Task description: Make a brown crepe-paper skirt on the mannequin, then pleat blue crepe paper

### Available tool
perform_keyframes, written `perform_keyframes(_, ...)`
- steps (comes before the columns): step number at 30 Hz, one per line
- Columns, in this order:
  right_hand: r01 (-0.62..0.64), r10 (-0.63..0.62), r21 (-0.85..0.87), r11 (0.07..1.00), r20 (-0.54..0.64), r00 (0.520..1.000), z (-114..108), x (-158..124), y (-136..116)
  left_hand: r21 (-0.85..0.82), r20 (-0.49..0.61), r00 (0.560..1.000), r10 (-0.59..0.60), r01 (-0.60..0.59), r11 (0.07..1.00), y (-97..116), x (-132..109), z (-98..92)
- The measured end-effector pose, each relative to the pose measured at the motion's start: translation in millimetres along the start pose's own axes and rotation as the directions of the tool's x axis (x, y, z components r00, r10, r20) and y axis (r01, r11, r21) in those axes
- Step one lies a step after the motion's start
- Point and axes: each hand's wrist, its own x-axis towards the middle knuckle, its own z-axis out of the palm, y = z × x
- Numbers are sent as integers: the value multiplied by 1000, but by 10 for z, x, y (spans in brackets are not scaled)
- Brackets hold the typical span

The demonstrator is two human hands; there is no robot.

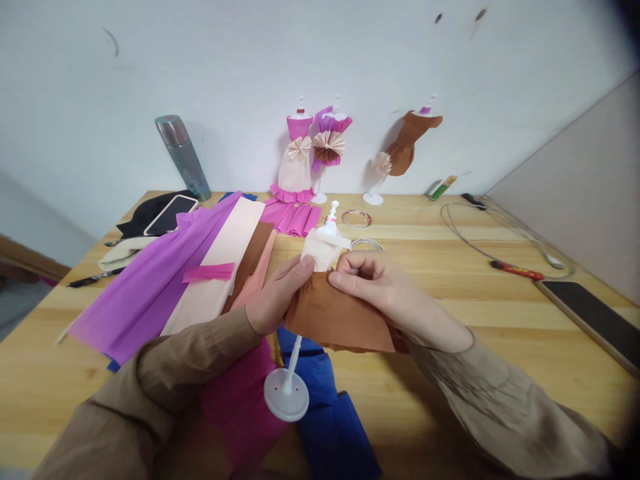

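Note:
A small white dress form point(332, 223) tilts in front of me, its round base point(286, 395) lifted toward me. White paper wraps its bodice point(323, 248). Brown crepe paper point(340, 313) hangs from its waist like a skirt, gathered at the top. My left hand point(283, 293) is closed around the form's waist, its thumb pressing the paper from the left. My right hand point(373, 283) pinches the top edge of the brown crepe paper at the right of the waist. The fingers behind the paper are hidden.
Purple crepe paper point(150, 287), cream, brown and pink sheets lie at left; blue paper point(325, 407) lies below the form. Wire rings point(357, 218) are beyond it. Three dressed forms and a flask point(184, 157) stand at the back. A phone point(595, 320) and cable lie right.

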Motion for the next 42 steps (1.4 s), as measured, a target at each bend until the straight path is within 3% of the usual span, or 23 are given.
perform_keyframes(7,-45,45,43,998,8,999,2,24,56,88,-55,998,44,-39,995,9,-33,32)
perform_keyframes(14,-222,190,333,916,127,973,13,80,140,309,-71,992,107,-80,948,51,-76,32)
perform_keyframes(20,-195,173,366,910,92,981,-17,106,146,-13,4,999,-47,47,999,-45,50,-11)
perform_keyframes(26,-112,105,301,947,39,994,-44,81,96,-186,1,992,-127,125,975,-127,106,-93)
perform_keyframes(30,-70,61,217,974,48,997,-59,64,85,-185,50,987,-154,160,969,-112,111,-126)
perform_keyframes(34,-42,39,153,987,22,999,-81,70,77,-189,-33,975,-222,212,959,-102,119,-138)
perform_keyframes(38,-50,46,149,988,30,998,-78,84,86,-166,-91,975,-201,184,969,-118,121,-134)
perform_keyframes(42,-89,86,104,991,26,996,-70,92,98,-108,-76,984,-163,155,982,-131,113,-117)
